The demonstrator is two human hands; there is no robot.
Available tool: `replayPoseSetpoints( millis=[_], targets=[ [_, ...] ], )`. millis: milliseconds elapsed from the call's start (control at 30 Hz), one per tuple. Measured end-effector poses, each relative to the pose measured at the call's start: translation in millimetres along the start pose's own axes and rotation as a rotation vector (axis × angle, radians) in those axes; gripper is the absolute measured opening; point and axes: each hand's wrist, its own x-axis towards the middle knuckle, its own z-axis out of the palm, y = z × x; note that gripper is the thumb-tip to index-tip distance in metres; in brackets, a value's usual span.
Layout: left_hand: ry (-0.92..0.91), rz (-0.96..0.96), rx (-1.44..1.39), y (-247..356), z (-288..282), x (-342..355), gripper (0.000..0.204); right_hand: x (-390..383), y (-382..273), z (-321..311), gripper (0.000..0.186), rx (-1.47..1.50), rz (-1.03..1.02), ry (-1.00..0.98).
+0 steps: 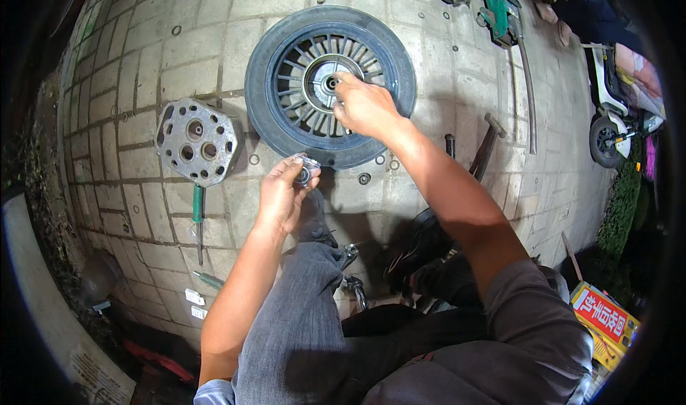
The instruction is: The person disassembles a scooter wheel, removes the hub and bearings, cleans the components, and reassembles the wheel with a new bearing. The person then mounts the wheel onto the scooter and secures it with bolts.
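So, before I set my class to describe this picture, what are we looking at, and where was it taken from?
No machine is at work: these are one person's two bare hands. The bent, dark-rimmed view comes from a fisheye camera worn on that person's head, looking down. On the paving lie a tyred wheel, a pale metal block with holes, a green-handled screwdriver and a hammer. The left hand holds a small round part; the right hand is over the wheel's hub.
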Motion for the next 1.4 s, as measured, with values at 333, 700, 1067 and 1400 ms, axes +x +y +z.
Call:
replayPoseSetpoints(
  millis=[333,700,1067,1400],
  targets=[
    [-0.044,0.008,-0.07,-2.4,2.1,-0.4,0.016,-19.5,-5.1,6.1,0.023,0.193,-0.011,0.172],
    [-0.054,0.118,0.076,3.5,3.4,-7.5,0.012,-83.8,-54.5,59.4,0.016,1.275,0.263,-0.013],
    [0.053,0.366,1.097,14.1,-22.4,-22.6,0.02,-61.4,-63.4,51.3,0.028,0.58,-0.058,-0.457],
    [0.309,0.235,0.256,8.0,-72.7,-1.9,0.024,-85.0,-129.9,88.9,0.017,0.618,-0.563,0.095]
  ],
)
